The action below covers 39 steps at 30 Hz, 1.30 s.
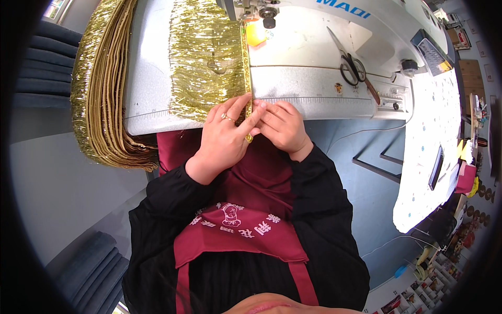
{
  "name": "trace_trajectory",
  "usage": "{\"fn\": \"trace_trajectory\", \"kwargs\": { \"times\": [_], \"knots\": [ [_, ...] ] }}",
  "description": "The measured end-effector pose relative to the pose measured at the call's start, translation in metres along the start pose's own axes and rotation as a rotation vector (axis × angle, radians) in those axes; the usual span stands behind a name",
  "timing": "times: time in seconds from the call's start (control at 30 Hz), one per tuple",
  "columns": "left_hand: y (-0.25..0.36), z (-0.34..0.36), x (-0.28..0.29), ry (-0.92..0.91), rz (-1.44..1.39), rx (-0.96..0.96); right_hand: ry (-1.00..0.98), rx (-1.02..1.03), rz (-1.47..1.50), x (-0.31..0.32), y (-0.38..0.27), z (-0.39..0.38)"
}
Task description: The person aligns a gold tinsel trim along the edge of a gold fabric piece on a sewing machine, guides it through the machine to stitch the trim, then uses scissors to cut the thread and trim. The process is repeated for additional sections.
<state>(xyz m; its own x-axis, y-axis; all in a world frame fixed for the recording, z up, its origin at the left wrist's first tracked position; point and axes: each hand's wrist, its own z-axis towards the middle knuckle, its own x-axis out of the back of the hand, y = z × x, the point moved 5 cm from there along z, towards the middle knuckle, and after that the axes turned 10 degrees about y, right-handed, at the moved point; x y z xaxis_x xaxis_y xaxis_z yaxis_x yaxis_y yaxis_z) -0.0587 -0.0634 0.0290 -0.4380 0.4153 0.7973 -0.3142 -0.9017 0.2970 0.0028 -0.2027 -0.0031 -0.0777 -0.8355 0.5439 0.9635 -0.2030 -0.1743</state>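
Note:
My left hand [227,136], with rings, grips the narrow gold sequin band [245,63] at the near edge of the sewing table [141,89]. My right hand [282,128] is closed beside it, fingertips at the same band. Gold tinsel fringe [201,68] hangs sideways from the band across the table. The band runs back toward the presser foot of a white sewing machine [340,26], beside a small yellow-orange piece [256,34]. A thick stack of folded gold fringe [112,89] drapes over the table's left end.
Black scissors [349,68] and a wooden-handled tool [373,92] lie right of my hands. A spotted white cloth [418,193] on the far right bears a dark phone-like object [435,167]. A cable and dark metal frame are below the table. Stacked blue-grey cushioned pieces are at left.

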Motion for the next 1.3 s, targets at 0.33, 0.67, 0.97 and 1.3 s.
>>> {"fn": "trace_trajectory", "kwargs": {
  "times": [0.33, 0.67, 0.97, 1.3],
  "knots": [
    [0.001, -0.001, -0.003, -0.02, 0.032, 0.005, 0.009, -0.006, 0.012, -0.001, 0.0, -0.001],
    [0.0, -0.002, -0.005, -0.001, 0.006, 0.015, -0.003, -0.008, 0.014, -0.002, 0.001, -0.001],
    [0.001, -0.002, -0.004, -0.005, 0.009, 0.039, -0.007, -0.009, 0.017, -0.001, 0.0, 0.0],
    [-0.004, 0.009, -0.001, -0.042, 0.015, 0.036, -0.032, -0.056, 0.011, 0.002, -0.002, 0.014]
  ]
}}
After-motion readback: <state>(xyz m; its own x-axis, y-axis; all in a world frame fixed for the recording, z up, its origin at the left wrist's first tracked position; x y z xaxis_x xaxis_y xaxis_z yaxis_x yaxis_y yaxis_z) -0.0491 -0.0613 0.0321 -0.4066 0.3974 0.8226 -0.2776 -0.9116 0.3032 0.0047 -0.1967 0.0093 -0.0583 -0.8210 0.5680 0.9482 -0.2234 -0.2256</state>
